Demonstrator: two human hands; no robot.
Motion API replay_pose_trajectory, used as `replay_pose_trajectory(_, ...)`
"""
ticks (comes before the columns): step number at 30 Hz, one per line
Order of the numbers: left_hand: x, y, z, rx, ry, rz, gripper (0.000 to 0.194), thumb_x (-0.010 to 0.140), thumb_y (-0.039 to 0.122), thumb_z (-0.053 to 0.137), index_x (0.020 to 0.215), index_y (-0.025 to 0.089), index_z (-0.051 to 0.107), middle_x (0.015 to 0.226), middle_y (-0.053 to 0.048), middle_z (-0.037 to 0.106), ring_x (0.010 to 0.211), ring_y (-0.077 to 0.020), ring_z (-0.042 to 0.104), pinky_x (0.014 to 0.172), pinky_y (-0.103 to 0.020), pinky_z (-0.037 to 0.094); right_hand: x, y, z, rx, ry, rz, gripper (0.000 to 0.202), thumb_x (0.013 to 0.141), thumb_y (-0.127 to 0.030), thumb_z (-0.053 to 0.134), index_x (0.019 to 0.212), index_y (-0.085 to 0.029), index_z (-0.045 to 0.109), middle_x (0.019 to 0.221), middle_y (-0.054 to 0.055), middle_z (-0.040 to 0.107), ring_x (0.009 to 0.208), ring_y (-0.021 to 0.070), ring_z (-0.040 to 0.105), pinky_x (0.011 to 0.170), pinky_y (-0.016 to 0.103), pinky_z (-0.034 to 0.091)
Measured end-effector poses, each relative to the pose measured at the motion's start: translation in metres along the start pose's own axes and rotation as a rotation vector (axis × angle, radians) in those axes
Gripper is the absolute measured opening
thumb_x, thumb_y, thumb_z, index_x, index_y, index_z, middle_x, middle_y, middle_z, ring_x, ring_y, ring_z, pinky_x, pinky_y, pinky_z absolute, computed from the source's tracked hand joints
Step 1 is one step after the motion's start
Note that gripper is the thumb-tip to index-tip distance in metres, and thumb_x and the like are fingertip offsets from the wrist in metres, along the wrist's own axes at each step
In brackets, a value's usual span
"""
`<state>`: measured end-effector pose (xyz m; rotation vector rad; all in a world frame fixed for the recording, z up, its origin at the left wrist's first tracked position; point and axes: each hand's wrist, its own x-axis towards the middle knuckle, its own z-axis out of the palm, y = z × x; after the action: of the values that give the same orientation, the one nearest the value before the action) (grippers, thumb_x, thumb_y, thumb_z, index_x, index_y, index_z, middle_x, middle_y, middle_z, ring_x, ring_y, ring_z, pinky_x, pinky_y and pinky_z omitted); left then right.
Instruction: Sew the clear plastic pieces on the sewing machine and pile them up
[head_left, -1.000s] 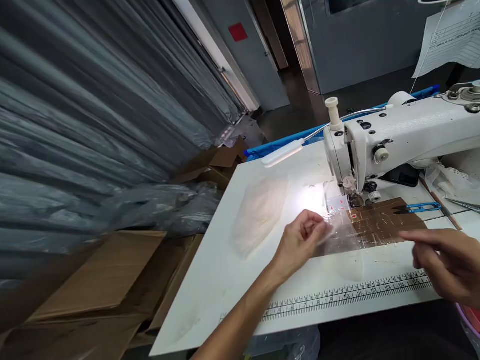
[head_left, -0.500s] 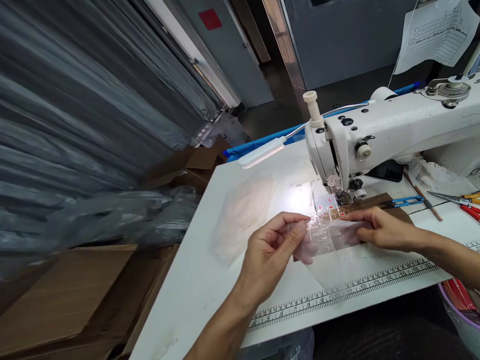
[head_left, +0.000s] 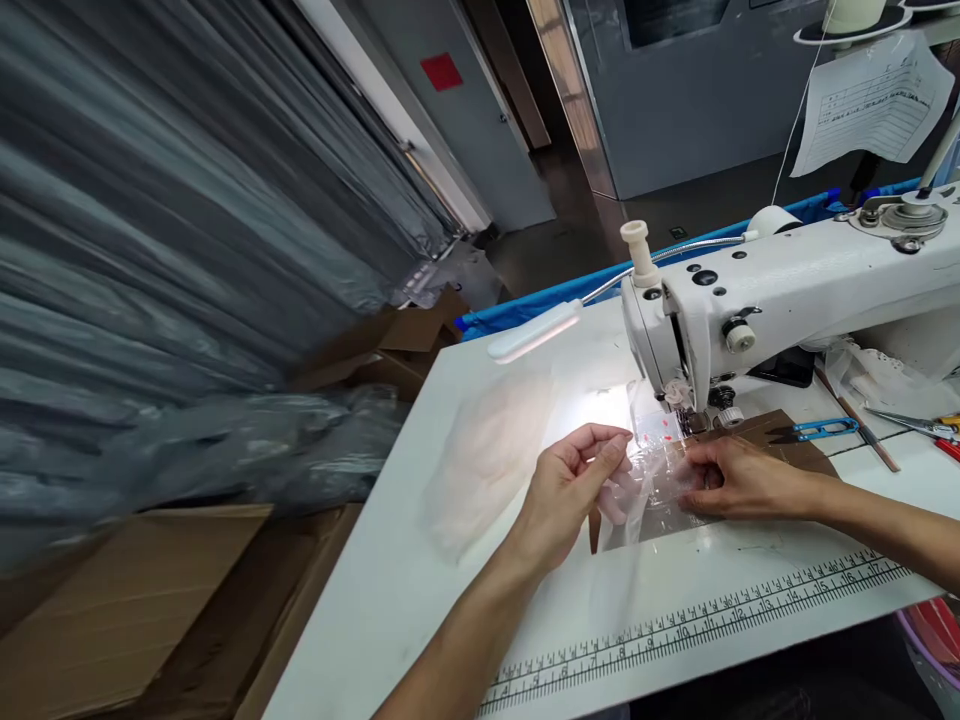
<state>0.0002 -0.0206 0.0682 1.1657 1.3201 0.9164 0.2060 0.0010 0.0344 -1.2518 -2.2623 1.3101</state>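
A sheer whitish fabric [head_left: 646, 490] with shiny clear patches and small red marks lies under the needle area of a white sewing machine [head_left: 795, 285]. My left hand [head_left: 574, 485] pinches its left edge between thumb and forefinger, just left of the presser foot. On the fabric's right side, my right hand [head_left: 739, 480] is closed with curled fingers, gripping a fold in front of the needle. Beneath the fabric is a brown sheet [head_left: 795, 450], partly covered. The fingertips of my right hand are partly hidden.
Blue thread snips [head_left: 825, 429] and a brown stick [head_left: 862, 425] lie right of the needle. A lamp [head_left: 534, 332] reaches over the table. Pale sheer pieces [head_left: 487, 460] rest at left. A printed ruler [head_left: 697, 635] runs along the front edge. Cardboard boxes [head_left: 165, 590] stand left.
My right hand has drawn back slightly toward me, its fingers more curled into the fabric. My left hand keeps its pinch near the needle. The camera view has shifted a little.
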Motion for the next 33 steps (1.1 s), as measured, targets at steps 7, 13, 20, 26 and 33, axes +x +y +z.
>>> replay_pose_trajectory(7,0.017,-0.012,-0.02,0.172,0.151,0.038,0.051,0.074,0.059,0.067,0.095,0.012,0.064,0.069,-0.003,0.06,0.06,-0.0168,0.064,0.04,-0.022,0.049,0.004,0.01,-0.001,-0.248,0.22,0.019,0.021,0.088,-0.025,0.052,0.091,-0.017,0.07,0.07,0.004,0.063,0.059,0.0116,0.049,0.057,0.026,0.031)
replay_pose_trajectory(13,0.04,-0.027,-0.012,0.746,0.489,0.724,0.019,0.085,0.03,0.057,0.094,0.016,0.065,0.097,-0.01,0.067,0.089,-0.0223,0.065,0.067,-0.033,0.056,0.011,0.021,-0.005,-0.288,0.269,0.099,0.026,0.087,-0.033,0.051,0.095,-0.016,0.069,0.07,0.004,0.063,0.058,0.013,0.051,0.056,0.027,0.034)
replay_pose_trajectory(20,0.024,-0.054,0.017,1.059,0.008,1.025,0.022,0.09,0.029,0.056,0.106,0.015,0.062,0.104,-0.011,0.069,0.087,-0.0232,0.066,0.072,-0.039,0.058,0.005,0.016,0.0,-0.268,0.312,0.076,0.019,0.082,-0.033,0.059,0.089,-0.018,0.068,0.067,0.003,0.063,0.059,0.0142,0.054,0.058,0.028,0.038)
replay_pose_trajectory(26,0.04,-0.062,0.007,1.03,-0.124,0.902,0.042,0.096,0.04,0.05,0.131,0.017,0.052,0.136,-0.015,0.057,0.123,-0.0292,0.057,0.102,-0.054,0.048,-0.002,0.015,0.008,-0.195,0.381,0.051,0.02,0.084,-0.03,0.056,0.096,-0.019,0.068,0.079,0.004,0.068,0.066,0.0156,0.059,0.062,0.029,0.043)
replay_pose_trajectory(33,0.04,-0.046,-0.013,0.823,0.38,0.987,0.017,0.093,0.018,0.053,0.107,0.016,0.063,0.105,-0.009,0.07,0.101,-0.0198,0.067,0.086,-0.037,0.058,-0.004,0.023,0.012,-0.119,0.418,0.002,0.021,0.088,-0.03,0.053,0.097,-0.019,0.068,0.093,0.006,0.07,0.081,0.0188,0.063,0.075,0.034,0.048)
